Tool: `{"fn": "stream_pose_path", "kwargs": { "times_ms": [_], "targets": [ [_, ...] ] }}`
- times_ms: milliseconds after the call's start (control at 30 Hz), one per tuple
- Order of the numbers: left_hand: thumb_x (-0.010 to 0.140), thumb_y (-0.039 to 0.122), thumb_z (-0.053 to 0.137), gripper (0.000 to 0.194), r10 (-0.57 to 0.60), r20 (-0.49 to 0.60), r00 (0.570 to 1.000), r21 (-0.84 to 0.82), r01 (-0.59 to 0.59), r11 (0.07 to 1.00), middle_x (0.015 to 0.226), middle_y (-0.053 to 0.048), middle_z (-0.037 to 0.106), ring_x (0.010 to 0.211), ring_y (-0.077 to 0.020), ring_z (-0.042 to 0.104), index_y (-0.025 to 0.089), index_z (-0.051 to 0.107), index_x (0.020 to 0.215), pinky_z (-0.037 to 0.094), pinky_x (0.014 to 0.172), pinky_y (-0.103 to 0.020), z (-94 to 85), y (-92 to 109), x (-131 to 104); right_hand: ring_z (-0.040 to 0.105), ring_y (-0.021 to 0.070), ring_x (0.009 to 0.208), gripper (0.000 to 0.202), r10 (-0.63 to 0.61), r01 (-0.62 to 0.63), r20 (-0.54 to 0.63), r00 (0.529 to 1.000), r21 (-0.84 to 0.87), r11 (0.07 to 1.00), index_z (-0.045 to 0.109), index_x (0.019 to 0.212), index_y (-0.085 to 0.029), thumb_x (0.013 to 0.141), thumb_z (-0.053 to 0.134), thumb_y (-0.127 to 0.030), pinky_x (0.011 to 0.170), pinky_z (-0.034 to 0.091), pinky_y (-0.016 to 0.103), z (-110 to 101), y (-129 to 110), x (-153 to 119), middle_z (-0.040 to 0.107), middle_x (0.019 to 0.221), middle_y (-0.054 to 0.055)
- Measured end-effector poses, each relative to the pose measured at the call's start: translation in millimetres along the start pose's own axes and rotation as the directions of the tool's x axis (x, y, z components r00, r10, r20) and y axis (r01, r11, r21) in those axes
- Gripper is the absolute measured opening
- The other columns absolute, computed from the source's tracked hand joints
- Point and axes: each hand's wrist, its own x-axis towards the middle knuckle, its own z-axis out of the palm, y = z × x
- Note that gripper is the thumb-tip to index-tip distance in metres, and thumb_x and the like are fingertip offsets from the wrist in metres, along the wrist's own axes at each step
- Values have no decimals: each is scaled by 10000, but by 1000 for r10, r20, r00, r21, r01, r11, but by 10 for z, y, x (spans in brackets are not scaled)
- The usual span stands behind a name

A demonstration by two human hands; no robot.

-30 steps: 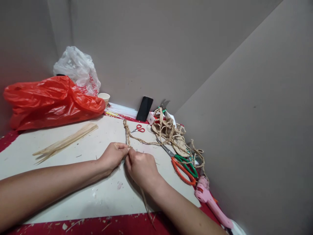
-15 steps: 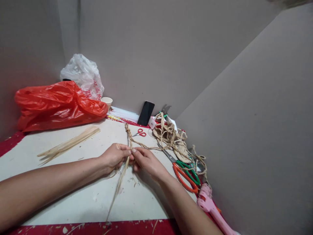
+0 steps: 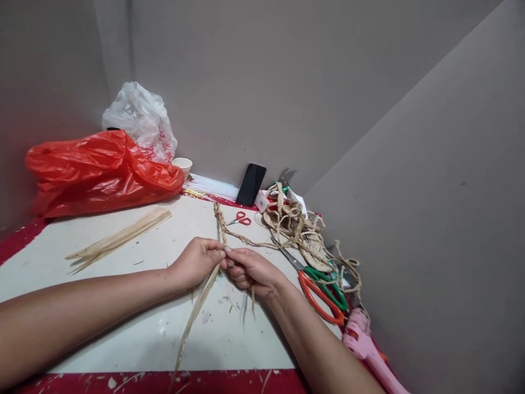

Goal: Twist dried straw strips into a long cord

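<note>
My left hand (image 3: 200, 261) and my right hand (image 3: 250, 269) meet at the middle of the board, fingertips pinched together on the lower end of a braided straw cord (image 3: 220, 221). Loose straw strands (image 3: 196, 314) hang from under my left fingers toward the front edge. A short strand end (image 3: 253, 302) pokes out below my curled right fingers. From the braid a thin twisted cord runs right to a heap of braided cord (image 3: 293, 224). Just past the braid lie small red-handled scissors (image 3: 240, 219). The exact grip point is hidden by my fingers.
A bundle of flat straw (image 3: 123, 238) lies on the white board (image 3: 123, 339) at left. Behind are a red plastic bag (image 3: 102, 175), a white bag (image 3: 141, 117), a paper cup (image 3: 182, 166) and a phone (image 3: 251, 184). Large scissors (image 3: 322, 295) and a pink glue gun (image 3: 365, 342) lie at right.
My right hand has turned, its fingers now more curled, and a strand end shows beneath it. The hanging strands have spread wider. The whole view has shifted slightly.
</note>
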Motion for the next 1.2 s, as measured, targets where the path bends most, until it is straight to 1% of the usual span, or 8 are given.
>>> {"fn": "stream_pose_path", "kwargs": {
  "times_ms": [233, 467, 633, 733, 800, 933, 1100, 1200],
  "targets": [
    [789, 236, 454, 189, 49, 89, 995, 227, -68, 971, 710, -38, 634, 673, -129, 562, 127, 592, 719, 417, 665, -236, -75, 34, 15, 54, 18, 388, 254, -23, 18, 34, 999, 127, 992, 528, 709, -132, 782, 612, -361, 335, 67, 142, 11, 23, -11, 248, 454, -118],
    [816, 239, 396, 254, -18, 257, 966, 475, -110, 873, 721, -23, 638, 655, -125, 542, 129, 614, 744, 370, 619, -211, -190, 123, 51, 85, 17, 341, 235, -86, 103, -178, 980, 84, 991, 521, 626, -145, 739, 614, -328, 325, 46, 163, 129, 84, 8, 262, 386, -121],
    [792, 220, 413, 237, 3, 247, 969, 739, -190, 646, 675, -38, 620, 610, -141, 518, 160, 621, 696, 332, 594, -228, -211, 258, 33, 154, 17, 288, 258, -198, 172, -393, 898, -100, 980, 546, 555, -138, 710, 602, -337, 319, 59, 193, 246, 150, 53, 323, 333, -99],
    [772, 235, 436, 232, -2, 160, 987, 855, -138, 500, 622, -63, 598, 566, -159, 502, 169, 609, 632, 323, 584, -252, -194, 362, -7, 190, 15, 285, 278, -248, 190, -444, 861, -171, 967, 546, 521, -135, 695, 609, -342, 321, 74, 202, 287, 165, 66, 350, 341, -88],
    [768, 262, 453, 232, -10, 112, 994, 883, -95, 460, 618, -75, 597, 576, -176, 517, 172, 601, 615, 333, 586, -264, -160, 412, -46, 193, 18, 283, 263, -254, 199, -455, 854, -166, 966, 555, 524, -136, 687, 608, -335, 320, 77, 205, 303, 167, 64, 346, 335, -89],
    [760, 273, 494, 189, -37, 87, 996, 913, -65, 403, 612, -81, 587, 631, -210, 564, 166, 601, 645, 365, 605, -282, -44, 410, -145, 176, 21, 280, 266, -214, 218, -421, 881, -41, 975, 483, 488, -166, 668, 608, -316, 315, 77, 201, 330, 169, 45, 337, 324, -95],
    [796, 225, 468, 165, 16, 105, 994, 934, -104, 342, 600, -83, 580, 635, -218, 592, 126, 598, 818, 414, 635, -294, 66, 250, -267, 143, 10, 303, 341, -145, 185, -355, 924, 80, 980, 356, 471, -187, 647, 628, -294, 328, 58, 185, 361, 167, 11, 312, 344, -109],
    [834, 199, 393, 223, 39, 148, 988, 958, -153, 242, 632, -99, 594, 633, -205, 599, 97, 578, 905, 424, 625, -282, 111, 170, -330, 131, 6, 321, 349, -129, 169, -318, 939, 104, 980, 363, 480, -180, 641, 649, -297, 338, 53, 180, 361, 167, -2, 300, 360, -113]
  ]
}}
